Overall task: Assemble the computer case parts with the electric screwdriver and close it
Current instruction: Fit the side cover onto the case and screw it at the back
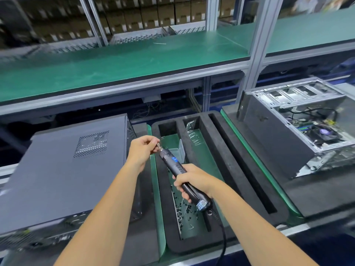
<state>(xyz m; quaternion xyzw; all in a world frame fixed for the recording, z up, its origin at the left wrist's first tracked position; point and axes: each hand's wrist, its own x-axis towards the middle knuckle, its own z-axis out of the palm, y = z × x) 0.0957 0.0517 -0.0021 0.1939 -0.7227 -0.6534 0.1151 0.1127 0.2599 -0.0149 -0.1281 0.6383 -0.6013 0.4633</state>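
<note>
Right hand [194,181] grip wraps the electric screwdriver [178,169]; left hand [143,148] pinches its bit tip [158,146].

Left hand [143,149] and right hand [194,179]: bare, ungloved; both forearms bare, no sleeves, rings or wristwear visible

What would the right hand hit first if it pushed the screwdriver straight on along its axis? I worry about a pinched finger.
Most likely the left hand: its fingertips pinch something small at the tip of the electric screwdriver, held by the right hand.
</note>
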